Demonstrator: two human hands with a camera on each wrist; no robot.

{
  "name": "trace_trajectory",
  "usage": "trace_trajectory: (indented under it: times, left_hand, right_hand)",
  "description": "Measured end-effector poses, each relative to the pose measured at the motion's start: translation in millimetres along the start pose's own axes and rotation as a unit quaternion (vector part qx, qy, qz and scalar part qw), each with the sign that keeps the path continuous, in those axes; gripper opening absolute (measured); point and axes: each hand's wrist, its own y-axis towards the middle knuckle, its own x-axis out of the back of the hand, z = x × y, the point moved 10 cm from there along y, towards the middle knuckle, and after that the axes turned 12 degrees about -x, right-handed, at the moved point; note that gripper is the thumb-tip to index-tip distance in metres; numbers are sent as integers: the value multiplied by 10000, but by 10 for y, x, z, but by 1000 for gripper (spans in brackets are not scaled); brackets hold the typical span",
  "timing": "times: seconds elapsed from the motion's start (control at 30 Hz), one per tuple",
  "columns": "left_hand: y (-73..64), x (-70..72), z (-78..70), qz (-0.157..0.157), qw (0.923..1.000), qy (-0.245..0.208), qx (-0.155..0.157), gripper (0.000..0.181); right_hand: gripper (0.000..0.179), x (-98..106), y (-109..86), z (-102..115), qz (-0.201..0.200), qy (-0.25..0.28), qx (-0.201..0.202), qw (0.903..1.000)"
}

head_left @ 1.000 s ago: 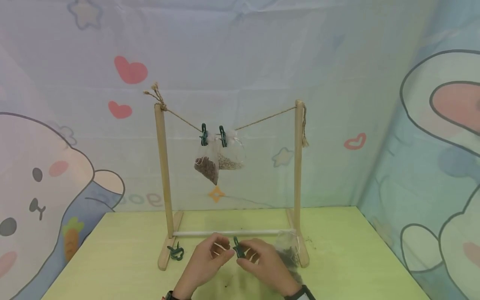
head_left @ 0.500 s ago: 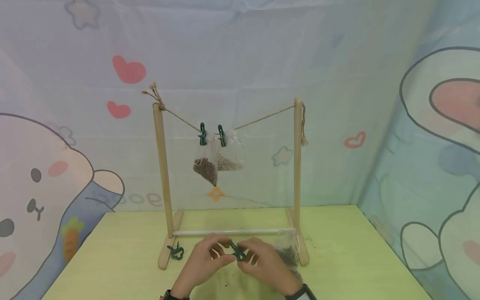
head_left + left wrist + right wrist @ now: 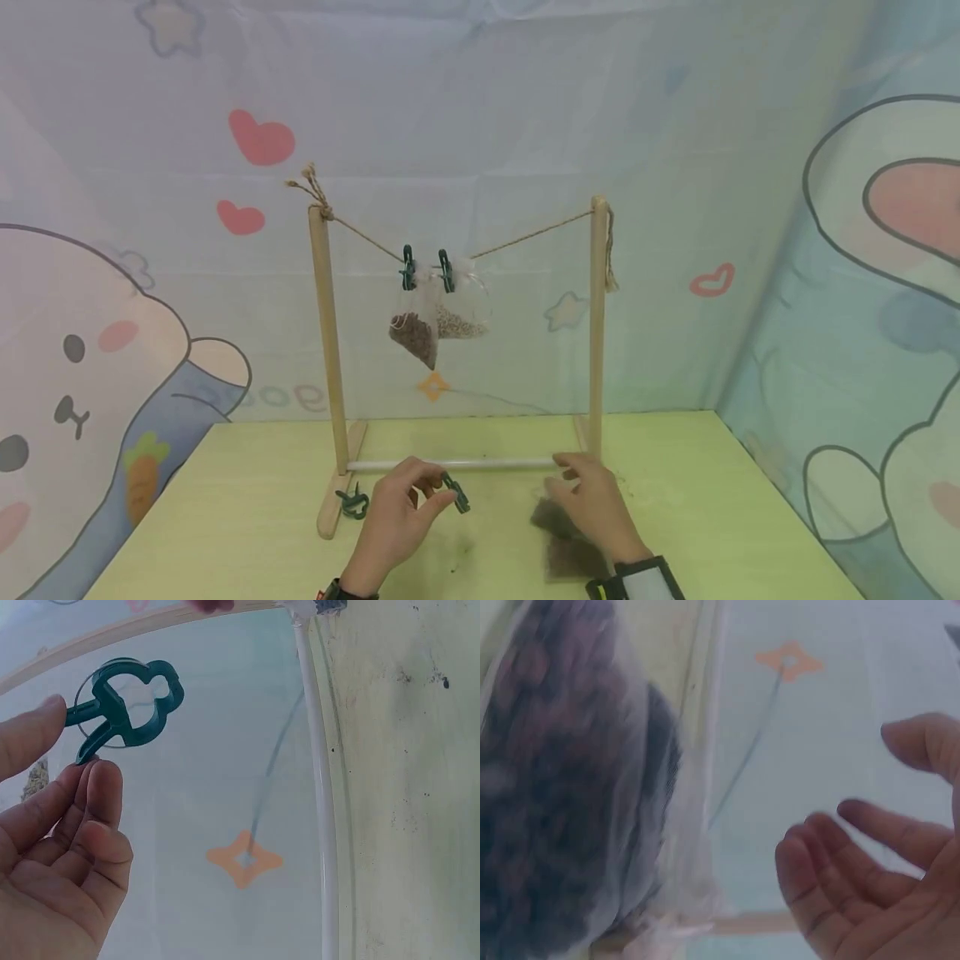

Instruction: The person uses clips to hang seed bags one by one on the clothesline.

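Observation:
Between thumb and fingers my left hand (image 3: 401, 510) pinches a dark green plastic clip (image 3: 124, 705) by its two handles. Its rounded jaws point away from the hand and hold nothing. My right hand (image 3: 596, 504) hovers over the sheer mesh bags at the right, fingers spread apart and nothing between them in the right wrist view. One bag with dark contents (image 3: 553, 518) lies partly beneath the hand. A second mesh bag (image 3: 573, 558) with brown contents lies nearer. In the right wrist view a filled mesh bag (image 3: 562, 787) looms large beside the hand.
A wooden frame (image 3: 327, 333) carries a sagging twine line (image 3: 536, 237). Two green clips (image 3: 408, 268) hold a brown-filled bag (image 3: 414, 333) and a pale-filled bag (image 3: 459, 321) on it. A loose green clip (image 3: 352, 502) lies by the left foot. A white rod (image 3: 450, 464) joins the feet.
Both hands were together at the green clip, the right one gripping it. The right hand has let go and moved right over the bags; the left now holds the clip alone.

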Motion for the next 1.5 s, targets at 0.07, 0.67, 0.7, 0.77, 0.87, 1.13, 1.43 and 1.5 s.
trace_trajectory:
  times: [0.07, 0.67, 0.7, 0.77, 0.87, 1.13, 1.43, 1.5]
  left_hand:
    - [0, 16, -1, -80, 10000, 55, 5, 15]
    - [-5, 51, 0, -338, 9989, 331, 48, 12]
    - [-5, 49, 1, -330, 9989, 329, 64, 12]
    - [-5, 45, 4, -313, 9990, 313, 102, 13]
    - [-5, 38, 4, -291, 9990, 305, 146, 13]
    - [-10, -4, 12, -216, 9994, 171, 210, 11]
    - [-18, -32, 31, -143, 9992, 293, 228, 13]
    - [-12, -17, 20, -186, 9991, 305, 210, 14]
  right_hand:
    - [40, 72, 55, -166, -77, -119, -386, 9992]
    - [53, 64, 215, -719, -43, -353, -1318, 9906]
    - [53, 58, 217, -734, -13, -244, -1364, 9904]
    - [53, 42, 218, -762, 60, -23, -1457, 9893]
    - [53, 10, 220, -795, 159, 266, -1617, 9864]
    - [31, -43, 225, -802, 45, -195, -1614, 9867]
    - [21, 32, 270, -768, -106, -297, -1437, 9891]
    - [25, 51, 248, -679, 58, -127, -1380, 9903]
